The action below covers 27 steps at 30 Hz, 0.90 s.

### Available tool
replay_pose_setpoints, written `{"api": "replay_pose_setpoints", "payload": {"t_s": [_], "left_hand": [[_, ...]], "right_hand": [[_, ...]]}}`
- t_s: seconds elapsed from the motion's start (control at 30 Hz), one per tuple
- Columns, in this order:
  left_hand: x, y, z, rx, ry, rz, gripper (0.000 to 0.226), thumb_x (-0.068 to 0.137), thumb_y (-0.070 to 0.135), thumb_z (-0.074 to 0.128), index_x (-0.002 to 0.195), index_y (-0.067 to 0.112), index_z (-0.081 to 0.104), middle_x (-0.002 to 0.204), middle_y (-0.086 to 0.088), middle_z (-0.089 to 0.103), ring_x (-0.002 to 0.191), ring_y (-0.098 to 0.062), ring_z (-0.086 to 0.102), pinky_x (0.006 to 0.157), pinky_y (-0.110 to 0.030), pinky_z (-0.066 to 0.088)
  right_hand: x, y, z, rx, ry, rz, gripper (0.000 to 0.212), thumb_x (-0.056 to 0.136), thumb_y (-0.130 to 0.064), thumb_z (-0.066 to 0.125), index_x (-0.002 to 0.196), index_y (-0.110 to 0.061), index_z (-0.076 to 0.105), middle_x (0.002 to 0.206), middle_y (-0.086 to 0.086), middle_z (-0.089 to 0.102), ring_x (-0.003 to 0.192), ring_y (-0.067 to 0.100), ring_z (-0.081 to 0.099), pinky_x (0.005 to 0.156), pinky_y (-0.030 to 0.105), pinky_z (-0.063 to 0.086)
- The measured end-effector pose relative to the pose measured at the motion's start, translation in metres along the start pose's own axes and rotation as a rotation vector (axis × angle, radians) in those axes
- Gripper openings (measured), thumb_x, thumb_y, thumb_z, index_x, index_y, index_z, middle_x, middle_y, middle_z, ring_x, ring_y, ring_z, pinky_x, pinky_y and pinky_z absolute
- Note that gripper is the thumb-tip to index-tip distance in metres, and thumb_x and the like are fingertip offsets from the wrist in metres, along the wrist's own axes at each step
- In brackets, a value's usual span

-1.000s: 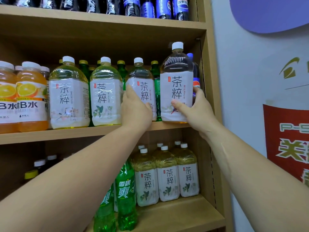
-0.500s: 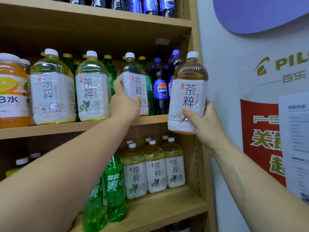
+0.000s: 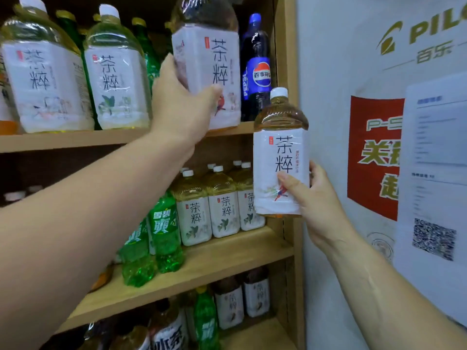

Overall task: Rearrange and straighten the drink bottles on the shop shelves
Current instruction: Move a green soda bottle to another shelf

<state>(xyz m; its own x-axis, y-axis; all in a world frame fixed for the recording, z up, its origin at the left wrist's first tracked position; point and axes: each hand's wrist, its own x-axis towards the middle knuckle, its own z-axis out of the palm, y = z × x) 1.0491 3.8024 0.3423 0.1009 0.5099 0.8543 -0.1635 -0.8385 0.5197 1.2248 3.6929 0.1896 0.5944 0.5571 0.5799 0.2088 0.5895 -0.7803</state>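
Change is plain enough from where I stand: a second ago the amber tea bottle (image 3: 279, 157) stood at the right end of the upper shelf (image 3: 75, 141). Now the right hand (image 3: 313, 198) has it clear of the shelf, fingers and thumb wrapped round its lower label. It hangs upright in front of the shelf upright (image 3: 285, 46), lower than where it stood. The left hand (image 3: 184, 107), well apart from the right, is clamped on the darker tea bottle (image 3: 212, 54), which has shifted rightwards along the shelf towards the vacated end; its base looks to sit on or just above the board. That suggests a swap or regrouping is half done, with one bottle yet to find a place. Every tea label reads 茶粹, including the pale bottles (image 3: 116, 79) to the left and the row (image 3: 222, 205) one shelf down. Behind, a blue Pepsi bottle (image 3: 257, 74) shows "PEPSI" and 百事可. Green bottles (image 3: 164, 223) carry 雪碧 and 爽. The wall poster (image 3: 417, 34) shows "PIL" and 百乐; the red notice (image 3: 374, 152) is cut off; a paper sheet (image 3: 433, 238) bears a QR code.
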Motion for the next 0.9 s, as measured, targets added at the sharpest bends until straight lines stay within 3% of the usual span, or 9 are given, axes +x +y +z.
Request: {"api": "replay_pose_setpoints", "payload": {"t_s": [0.13,0.27,0.37,0.47,0.6,0.7,0.8,0.9], "left_hand": [[-0.063,0.015,-0.018,-0.086,-0.127,0.092,0.054,0.088,0.021,0.077,0.126,0.044,0.047,0.121,0.019,0.065,0.115,0.0,0.065,0.084,-0.025,0.061],[-0.124,0.005,-0.032,-0.11,-0.154,0.048,0.054,0.09,0.016,0.076,0.131,0.039,0.05,0.117,0.028,0.068,0.113,0.01,0.063,0.082,-0.012,0.056],[-0.17,-0.022,-0.043,-0.097,-0.162,-0.071,0.056,0.091,0.019,0.076,0.139,0.037,0.053,0.126,0.024,0.067,0.118,-0.001,0.065,0.089,-0.022,0.058],[-0.222,-0.054,-0.056,-0.057,-0.185,-0.25,0.065,0.087,0.03,0.08,0.143,0.043,0.05,0.133,0.022,0.065,0.12,0.0,0.063,0.089,-0.022,0.058],[-0.294,-0.095,-0.064,0.022,-0.246,-0.524,0.08,0.077,0.031,0.09,0.142,0.052,0.047,0.138,0.017,0.062,0.124,-0.011,0.062,0.095,-0.053,0.056],[-0.343,-0.128,-0.062,0.067,-0.296,-0.664,0.087,0.078,0.012,0.088,0.143,0.052,0.046,0.139,0.015,0.06,0.121,-0.002,0.062,0.102,-0.042,0.054],[-0.381,-0.16,-0.058,0.11,-0.359,-0.766,0.087,0.079,0.013,0.087,0.148,0.045,0.044,0.142,0.01,0.057,0.124,-0.005,0.06,0.1,-0.034,0.055],[-0.403,-0.19,-0.051,0.14,-0.415,-0.865,0.086,0.083,0.016,0.084,0.151,0.043,0.038,0.142,0.007,0.054,0.129,-0.012,0.055,0.104,-0.044,0.052]], "right_hand": [[-0.042,0.034,-0.019,-0.006,0.043,0.08,0.087,0.067,-0.042,0.091,0.14,-0.015,0.051,0.124,-0.001,0.073,0.11,0.017,0.073,0.079,0.028,0.061],[-0.091,0.074,-0.044,-0.028,0.056,0.188,0.083,0.063,-0.047,0.087,0.136,-0.021,0.055,0.12,-0.001,0.075,0.106,0.019,0.075,0.074,0.029,0.062],[-0.128,0.103,-0.062,-0.055,0.068,0.285,0.08,0.06,-0.05,0.089,0.129,-0.023,0.059,0.116,0.001,0.076,0.1,0.021,0.076,0.07,0.03,0.062],[-0.16,0.132,-0.078,-0.073,0.084,0.37,0.077,0.059,-0.044,0.09,0.126,-0.023,0.059,0.113,0.001,0.077,0.098,0.021,0.076,0.07,0.029,0.061],[-0.196,0.162,-0.093,-0.071,0.081,0.498,0.076,0.057,-0.038,0.09,0.124,-0.026,0.059,0.11,-0.002,0.078,0.096,0.019,0.077,0.068,0.028,0.061],[-0.217,0.183,-0.101,-0.086,0.071,0.592,0.075,0.062,-0.029,0.099,0.125,-0.025,0.058,0.108,-0.005,0.078,0.094,0.018,0.077,0.066,0.026,0.061],[-0.233,0.203,-0.105,-0.097,0.09,0.678,0.071,0.058,-0.027,0.09,0.121,-0.029,0.056,0.102,-0.013,0.078,0.09,0.015,0.078,0.063,0.026,0.061],[-0.245,0.224,-0.105,-0.124,0.113,0.739,0.067,0.059,-0.029,0.089,0.118,-0.03,0.057,0.1,-0.014,0.078,0.087,0.011,0.077,0.061,0.025,0.06]]}}
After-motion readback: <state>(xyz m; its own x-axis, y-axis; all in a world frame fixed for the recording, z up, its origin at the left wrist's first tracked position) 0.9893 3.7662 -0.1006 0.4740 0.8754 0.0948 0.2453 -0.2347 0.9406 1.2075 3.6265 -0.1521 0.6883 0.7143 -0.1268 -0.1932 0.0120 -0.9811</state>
